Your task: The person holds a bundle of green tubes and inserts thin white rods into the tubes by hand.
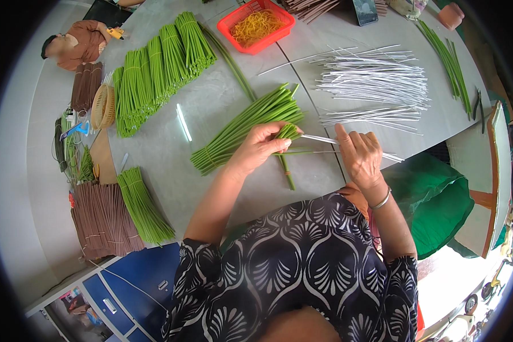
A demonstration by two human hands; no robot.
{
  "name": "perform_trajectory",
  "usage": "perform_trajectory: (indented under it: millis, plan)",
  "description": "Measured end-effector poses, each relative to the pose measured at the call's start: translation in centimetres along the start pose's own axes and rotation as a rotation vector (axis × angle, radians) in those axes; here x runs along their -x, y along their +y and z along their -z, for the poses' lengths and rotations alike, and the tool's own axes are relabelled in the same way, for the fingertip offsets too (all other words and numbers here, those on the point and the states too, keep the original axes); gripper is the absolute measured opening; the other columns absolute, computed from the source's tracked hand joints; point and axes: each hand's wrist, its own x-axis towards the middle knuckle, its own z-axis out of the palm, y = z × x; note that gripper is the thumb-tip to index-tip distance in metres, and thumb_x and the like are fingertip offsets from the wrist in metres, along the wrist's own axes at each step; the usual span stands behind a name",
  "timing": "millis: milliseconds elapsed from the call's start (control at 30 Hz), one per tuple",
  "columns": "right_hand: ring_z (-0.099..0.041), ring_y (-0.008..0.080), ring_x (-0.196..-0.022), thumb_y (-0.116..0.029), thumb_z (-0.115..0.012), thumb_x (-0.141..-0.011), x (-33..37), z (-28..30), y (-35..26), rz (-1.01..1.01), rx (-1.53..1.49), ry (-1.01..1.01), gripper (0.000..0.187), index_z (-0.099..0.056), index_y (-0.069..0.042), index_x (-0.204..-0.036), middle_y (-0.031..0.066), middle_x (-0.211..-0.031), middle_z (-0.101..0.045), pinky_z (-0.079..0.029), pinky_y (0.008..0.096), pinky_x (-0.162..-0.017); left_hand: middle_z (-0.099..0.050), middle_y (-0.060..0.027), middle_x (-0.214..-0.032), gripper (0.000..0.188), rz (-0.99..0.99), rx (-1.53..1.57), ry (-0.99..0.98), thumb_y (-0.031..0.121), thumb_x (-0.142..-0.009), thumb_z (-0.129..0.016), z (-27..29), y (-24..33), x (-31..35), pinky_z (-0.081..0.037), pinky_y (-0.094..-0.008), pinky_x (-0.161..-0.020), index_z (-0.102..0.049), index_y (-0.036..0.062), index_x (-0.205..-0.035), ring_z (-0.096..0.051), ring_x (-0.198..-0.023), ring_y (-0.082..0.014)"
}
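My left hand [262, 148] is closed round a small bunch of green stems [288, 132], whose ends face to the right. Thin white wires [320, 138] run from those ends to my right hand [360, 155], which is closed on them; their far tips stick out past its other side. Below my left hand a green stem with a brownish band [286, 171] lies on the table. Right behind that hand rests a large tied bundle of green stems [242, 128]. Loose white wires [373, 80] lie in piles beyond my right hand.
Several green bundles [159, 68] stand in a row at the far left. A red basket [228, 25] of yellow rubber bands sits at the back. Brown bundles [105, 219] lie near left, pliers [480, 111] at the right edge. Another person [82, 45] sits at the far left.
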Motion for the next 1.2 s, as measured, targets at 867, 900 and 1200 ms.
perform_trajectory:
  millis: [867, 900, 1200]
  plan:
    - [-0.057, 0.0165, -0.06, -0.012, -0.073, -0.082, 3.6, -0.8, 3.7, 0.096, 0.022, -0.15, 0.051, -0.063, -0.005, -0.132, 0.0018, -0.072, -0.048, -0.047, 0.0327, -0.055, -0.071, 0.0037, -0.097, 0.025, 0.156, -0.094, -0.121, 0.006, -0.091, -0.07, -0.7, -3.0, -3.8, -0.047, -0.0234, -0.07, -0.073, 0.0011, -0.115, -0.057, -0.08, -0.0035]
    - [-0.057, 0.0167, -0.061, -0.013, -0.073, -0.083, 3.8, -0.8, 3.7, 0.095, 0.014, -0.155, 0.05, -0.063, -0.005, -0.132, 0.0018, -0.072, -0.048, -0.047, 0.0328, -0.055, -0.071, 0.0042, -0.097, 0.025, 0.165, -0.091, -0.122, 0.006, -0.091, -0.07, -0.8, -2.9, -3.8, -0.047, -0.0234, -0.071, -0.073, 0.0013, -0.116, -0.057, -0.081, -0.0035]
    - [-0.058, 0.0179, -0.062, -0.018, -0.076, -0.084, 2.9, 0.5, 3.1, 0.122, -0.045, -0.13, 0.05, -0.064, -0.006, -0.13, 0.0021, -0.073, -0.049, -0.048, 0.0327, -0.056, -0.069, 0.0053, -0.094, 0.025, 0.196, -0.068, -0.202, 0.009, -0.092, -0.07, -0.5, -2.8, -3.3, -0.045, -0.0218, -0.07, -0.074, 0.0025, -0.116, -0.055, -0.079, -0.0037]
